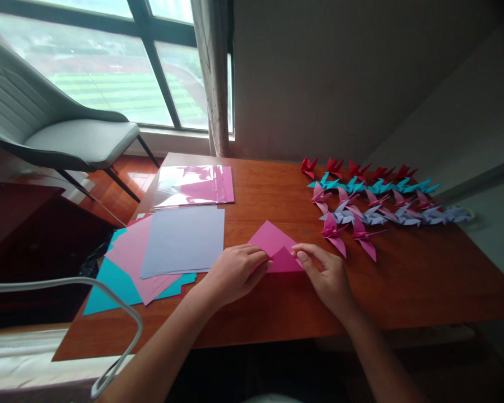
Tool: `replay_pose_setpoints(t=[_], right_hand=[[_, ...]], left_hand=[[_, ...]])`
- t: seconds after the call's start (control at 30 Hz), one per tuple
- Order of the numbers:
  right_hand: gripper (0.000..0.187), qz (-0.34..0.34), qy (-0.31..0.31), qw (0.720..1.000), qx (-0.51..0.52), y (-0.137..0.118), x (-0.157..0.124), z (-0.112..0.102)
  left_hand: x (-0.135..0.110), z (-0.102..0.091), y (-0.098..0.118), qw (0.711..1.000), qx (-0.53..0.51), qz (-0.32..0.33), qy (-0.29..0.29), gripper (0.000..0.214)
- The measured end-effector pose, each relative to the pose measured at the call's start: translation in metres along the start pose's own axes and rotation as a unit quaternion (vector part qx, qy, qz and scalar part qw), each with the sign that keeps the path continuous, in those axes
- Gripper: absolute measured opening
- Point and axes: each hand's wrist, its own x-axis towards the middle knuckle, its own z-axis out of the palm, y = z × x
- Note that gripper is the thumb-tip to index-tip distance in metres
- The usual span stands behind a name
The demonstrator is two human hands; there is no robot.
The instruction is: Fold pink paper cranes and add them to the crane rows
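A pink sheet of paper [273,240] lies partly folded on the wooden table [403,280], one corner turned up into a small triangle. My left hand [235,271] pinches the left edge of that folded flap with curled fingers. On the flap's right side my right hand [325,274] presses down, thumb and forefinger closed on the paper. Both hands rest on the table near its front edge.
Loose lilac, pink and turquoise sheets [168,252] are stacked to the left, with a plastic pack of pink paper [195,184] behind them. Rows of folded paper cranes [373,207] fill the right rear. A chair [67,134] stands by the window; a white cable [109,302] loops at front left.
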Motion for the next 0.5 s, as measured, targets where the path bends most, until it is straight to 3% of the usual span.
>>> replay_pose_setpoints(t=[0.3, 0.4, 0.5], right_hand=[[0.018, 0.009, -0.075, 0.993, -0.094, 0.009, 0.040, 0.003], [0.023, 0.009, -0.138, 0.961, -0.241, 0.007, 0.060, 0.013], [0.031, 0.011, -0.159, 0.942, -0.295, -0.003, 0.076, 0.023]], left_hand=[[-0.001, -0.002, 0.003, 0.999, 0.021, 0.013, -0.045, 0.024], [-0.001, -0.002, 0.003, 0.998, 0.029, 0.020, -0.058, 0.023], [-0.002, -0.002, 0.002, 0.997, 0.029, 0.021, -0.061, 0.023]])
